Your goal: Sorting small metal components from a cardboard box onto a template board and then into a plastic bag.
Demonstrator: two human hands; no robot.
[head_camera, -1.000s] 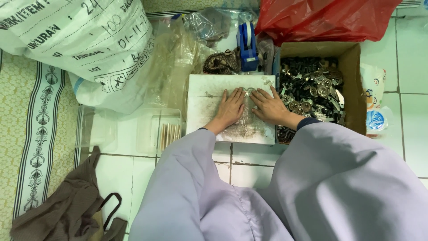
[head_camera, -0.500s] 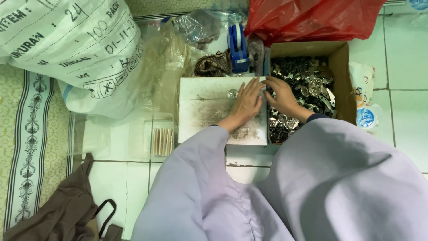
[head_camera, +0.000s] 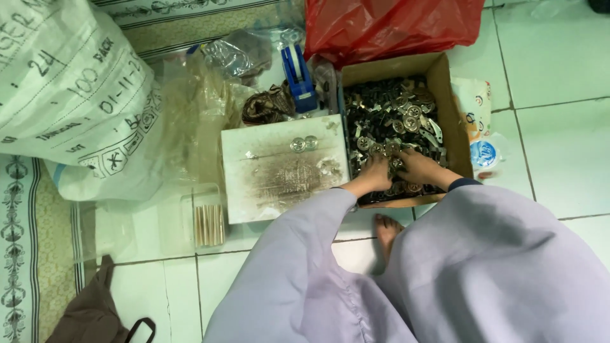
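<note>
Both my hands are down in the cardboard box of small metal parts, at its near end: left hand and right hand side by side, fingers curled into the heap; I cannot tell whether either has hold of anything. The box stands on the tiled floor with its long axis running away from me, open top up, its left wall touching the white board. Two round metal discs lie near the board's far edge, the rest of its stained face bare. A red bag crowds the box's far end; a blue tool stands just beyond the board. Open tile lies to the right.
</note>
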